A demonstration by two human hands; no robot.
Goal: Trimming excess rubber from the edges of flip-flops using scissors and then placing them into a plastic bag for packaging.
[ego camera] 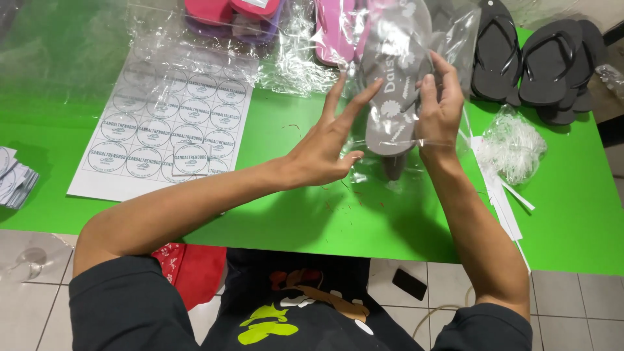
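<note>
Between the hands, a grey sandal sat bagged; right hand gripped it, left hand spread flat, best smoothing the clear bag evenly.

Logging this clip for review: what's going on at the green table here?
A person is handling a grey flip-flop inside a clear plastic bag. The right hand grips the sandal's edge through the bag; the left hand is spread open, fingertips against the sandal. A sheet of round stickers lies to the left, black flip-flops lie to the right, and bagged pink ones lie behind.
</note>
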